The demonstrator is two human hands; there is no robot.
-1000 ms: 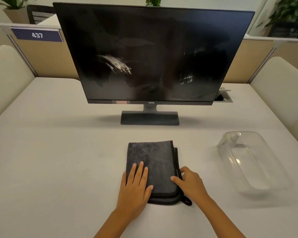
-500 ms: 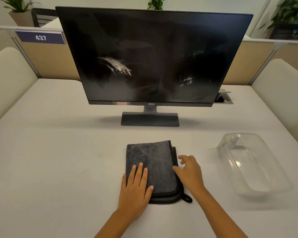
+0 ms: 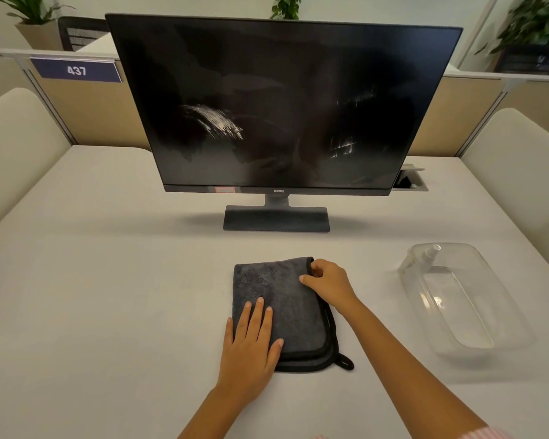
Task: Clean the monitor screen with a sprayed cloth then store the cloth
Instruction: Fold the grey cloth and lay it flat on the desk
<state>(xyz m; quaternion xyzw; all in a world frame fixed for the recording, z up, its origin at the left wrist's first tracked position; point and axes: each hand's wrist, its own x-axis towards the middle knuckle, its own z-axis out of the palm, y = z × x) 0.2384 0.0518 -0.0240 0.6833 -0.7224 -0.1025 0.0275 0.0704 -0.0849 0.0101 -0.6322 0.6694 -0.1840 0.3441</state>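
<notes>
Under my fingers the cloth [image 3: 279,299] is dark fluffy microfibre, I think; the monitor screen [image 3: 282,103] is glossy, the container [image 3: 476,315] clear plastic.

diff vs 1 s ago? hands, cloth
Right hand slid from the cloth's near right edge up to its far right corner and now pinches that corner. Left hand stayed flat on the folded grey cloth. Monitor and clear bin unchanged.

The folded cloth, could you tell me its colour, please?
Dark grey cloth with black edging, in the head view.
</notes>
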